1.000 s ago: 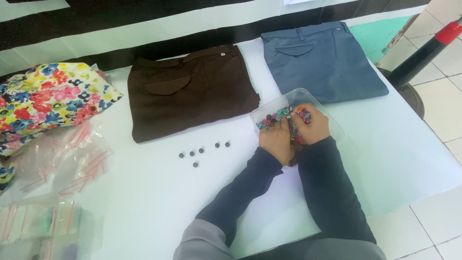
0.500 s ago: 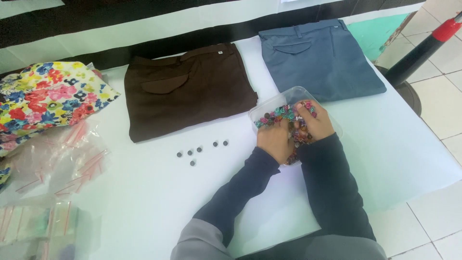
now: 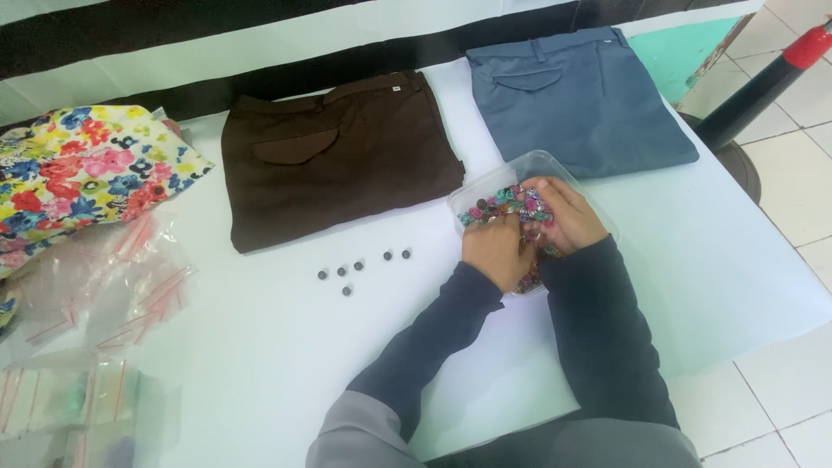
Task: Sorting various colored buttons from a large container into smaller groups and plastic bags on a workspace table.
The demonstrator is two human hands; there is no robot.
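Low in the frame, two dark sleeves run up from the bottom edge to meet at a clear tub (image 3: pixel 555 165) right of centre, which rests on the white worktop (image 3: pixel 260 347). Both hands are down in the tub among mixed coloured buttons (image 3: pixel 503 206) — the left hand (image 3: pixel 496 251) at its near side, fingers curled into the pile, the right hand (image 3: pixel 562 217) over the middle with fingers bent down. Each looks cupped and picking, but whether either has a button pinched I cannot tell; the fingertips are buried. The tub sits close to the body, likely so both hands can sift it without stretching.

Left of the tub, centre frame, six dark buttons (image 3: pixel 360 267) lie in a loose row on the bare worktop, apart from the mixed lot — set out, it seems, as a matched group. At the lower left lie small clear bags (image 3: pixel 95 295) with red strips.

Farther up, brown trousers (image 3: pixel 338 169) lie folded flat just beyond the dark buttons, blue trousers (image 3: pixel 576 95) beside them at upper right, touching the tub's far edge. A floral cloth (image 3: pixel 78 173) sits at the upper left, a black pole (image 3: pixel 763 87) with a red cap at the right edge.

Against the picture half a second back, little differs — hands in the tub as before, the six buttons unmoved; the view has only drifted a little.
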